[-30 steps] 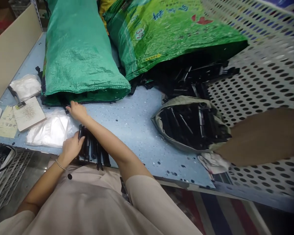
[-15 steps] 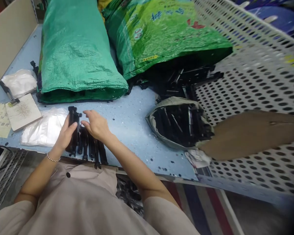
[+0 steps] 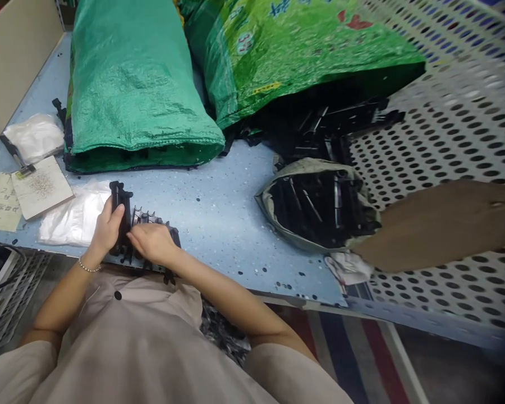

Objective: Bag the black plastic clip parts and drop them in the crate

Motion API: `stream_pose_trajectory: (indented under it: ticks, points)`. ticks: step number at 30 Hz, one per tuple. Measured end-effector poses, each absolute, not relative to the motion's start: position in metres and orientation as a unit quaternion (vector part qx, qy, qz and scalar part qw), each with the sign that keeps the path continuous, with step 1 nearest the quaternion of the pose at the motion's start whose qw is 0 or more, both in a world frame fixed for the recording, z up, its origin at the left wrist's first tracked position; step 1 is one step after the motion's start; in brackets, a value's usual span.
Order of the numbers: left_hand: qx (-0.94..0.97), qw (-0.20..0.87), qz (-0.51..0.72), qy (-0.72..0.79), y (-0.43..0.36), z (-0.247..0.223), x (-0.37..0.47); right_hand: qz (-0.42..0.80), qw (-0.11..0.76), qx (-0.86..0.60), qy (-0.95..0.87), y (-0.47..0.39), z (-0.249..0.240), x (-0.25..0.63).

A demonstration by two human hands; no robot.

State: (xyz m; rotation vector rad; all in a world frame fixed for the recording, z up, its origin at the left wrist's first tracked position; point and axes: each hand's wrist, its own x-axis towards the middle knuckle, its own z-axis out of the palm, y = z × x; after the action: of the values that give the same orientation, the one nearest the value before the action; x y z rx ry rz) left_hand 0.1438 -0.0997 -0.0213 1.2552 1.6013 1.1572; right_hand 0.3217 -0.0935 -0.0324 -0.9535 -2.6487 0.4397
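Observation:
My left hand (image 3: pixel 108 226) is wrapped round a long black plastic part (image 3: pixel 121 210), held upright at the table's front edge. Just to its right, my right hand (image 3: pixel 150 241) reaches down with curled fingers over a row of similar black plastic parts (image 3: pixel 174 235). Those fingers press on or pinch one of the row; which one is hidden by the hand. Clear plastic bags (image 3: pixel 78 216) lie in a flat white pile left of my left hand.
A green woven sack (image 3: pixel 143 84) lies open behind my hands. Beside it, a printed green sack (image 3: pixel 298 62) spills black parts. A grey cloth bag (image 3: pixel 278 227) of black parts stands at right, by a perforated metal panel (image 3: pixel 446 146). A small board (image 3: pixel 42 188) lies left.
My right hand has moved down from beside the held part onto the row. My left hand has shifted slightly left with its part. The camera view has shifted a little.

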Motion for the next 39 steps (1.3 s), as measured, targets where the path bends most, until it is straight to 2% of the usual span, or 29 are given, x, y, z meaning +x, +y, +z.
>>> stream_pose_trajectory:
  ticks: [4, 7, 9, 13, 17, 20, 22, 25, 27, 31, 34, 36, 39]
  points:
    - [0.59, 0.266, 0.195, 0.737, -0.106, -0.029, 0.136, 0.244, 0.102, -0.466, -0.844, -0.042, -0.042, 0.33]
    - [0.621, 0.224, 0.044, 0.75, -0.111, -0.041, 0.146, 0.222, 0.133, -0.563, -0.785, 0.024, -0.043, 0.322]
    - [0.629, 0.194, 0.021, 0.753, -0.114, -0.05, 0.156, 0.187, 0.145, -0.62, -0.748, 0.066, -0.043, 0.305]
    - [0.651, 0.109, 0.05, 0.749, -0.118, -0.063, 0.164, 0.226, 0.071, -0.684, -0.69, 0.123, -0.039, 0.27]
    - [0.671, 0.092, 0.147, 0.721, -0.123, -0.068, 0.15, 0.253, 0.058, -0.68, -0.685, 0.134, -0.031, 0.276]
    - [0.644, 0.171, 0.299, 0.683, -0.122, -0.066, 0.142, 0.248, 0.076, -0.676, -0.69, 0.109, -0.03, 0.312]
    - [0.578, 0.302, 0.398, 0.645, -0.114, -0.062, 0.144, 0.27, 0.095, -0.66, -0.694, 0.076, -0.033, 0.341]
    - [0.381, 0.549, 0.515, 0.536, -0.091, -0.052, 0.162, 0.411, 0.155, -0.593, -0.675, 0.007, -0.039, 0.373]
    - [0.252, 0.652, 0.558, 0.447, -0.076, -0.044, 0.177, 0.478, 0.198, -0.518, -0.681, -0.036, -0.041, 0.383]
    - [0.193, 0.695, 0.556, 0.413, -0.07, -0.026, 0.198, 0.456, 0.215, -0.404, -0.764, -0.075, -0.033, 0.388]
    - [0.247, 0.686, 0.518, 0.447, -0.085, -0.016, 0.203, 0.319, 0.276, -0.44, -0.793, -0.06, -0.021, 0.384]
    - [0.263, 0.698, 0.503, 0.437, -0.096, -0.012, 0.207, 0.202, 0.286, -0.45, -0.822, -0.042, -0.015, 0.377]
    - [0.265, 0.701, 0.502, 0.431, -0.103, -0.009, 0.208, 0.165, 0.263, -0.429, -0.848, -0.023, -0.008, 0.36]
